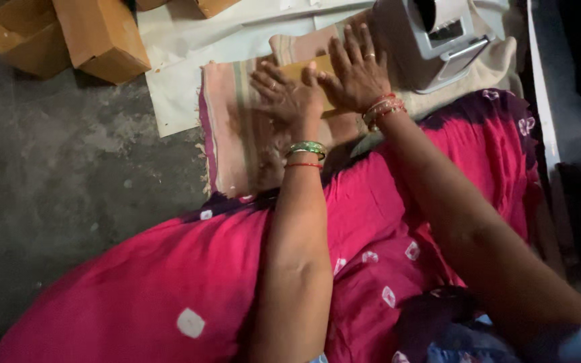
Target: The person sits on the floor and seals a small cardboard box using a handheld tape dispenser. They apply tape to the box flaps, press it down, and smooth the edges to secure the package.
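1. Both of my hands are down flat on the striped cloth mat. Left hand is spread, palm down, fingers fanned. Right hand is spread too, just beside it toward the machine, and the two nearly touch at the thumbs.
2. Under and between the palms I see a tan, flat piece, card or board by the look of it; neither hand pinches it, both only press. How much of it lies under the hands I cannot tell.
3. Risk one: the mat lies loose on white paper sheets. A hard push away from me could, I judge, slide the mat on the paper and take the tan piece with it.
4. Risk two: the grey machine stands just beyond the right hand. I reckon a forward slip could knock fingers or the bangles against its body.
5. Risk three: the left hand is blurred, so it is moving; uneven pressure could skew the tan piece.
6. Edges: the mat's frayed edge lies on the side away from the machine, with paper past it, then bare grey floor.
7. Open room: plenty on that floor side. The brown cardboard boxes are well apart from the mat, beyond its far corner.
8. Tight room: my pink dotted garment touches and overlaps the mat's near edge.
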